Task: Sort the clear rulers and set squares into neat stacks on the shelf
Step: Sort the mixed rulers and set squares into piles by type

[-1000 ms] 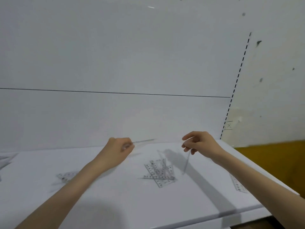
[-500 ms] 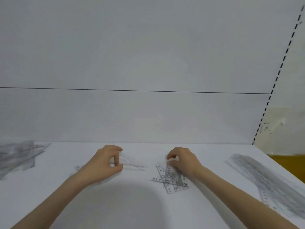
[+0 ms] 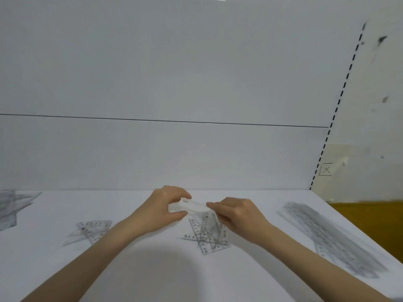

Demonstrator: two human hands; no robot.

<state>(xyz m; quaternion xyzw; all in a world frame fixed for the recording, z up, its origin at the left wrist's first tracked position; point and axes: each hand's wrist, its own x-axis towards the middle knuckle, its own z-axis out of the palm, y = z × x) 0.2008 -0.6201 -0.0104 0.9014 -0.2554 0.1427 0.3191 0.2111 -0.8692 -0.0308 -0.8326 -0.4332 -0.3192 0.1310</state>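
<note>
Both hands meet low over the white shelf surface [image 3: 152,271]. The left hand [image 3: 161,211] has thumb and fingers curled round one end of a pale clear plastic piece [image 3: 193,206], and the right hand [image 3: 238,212] pinches the other end. Whether the hands hold one item or several pressed together cannot be told. Directly beneath the grip, on the person's side, lies a crossed heap of clear graduated rulers and set squares [image 3: 209,236], unsorted. Left of the grip, apart from it, is a small fan of clear set squares [image 3: 92,231], with a grey-looking stack of clear triangles [image 3: 8,210] far beyond that. Well to the right of the grip lies a long stack of clear straight rulers [image 3: 327,236]. Assessment: the step in hand appears to be squaring up or identifying the held plastic before it goes to its stack. Recommended: lift it fully clear of the heap so nothing drags. Align the edges between both hands, confirm its shape, and lay it flush on the matching stack. Thin slick plastic is likely to slide, so lower it flat rather than dropping it.
</note>
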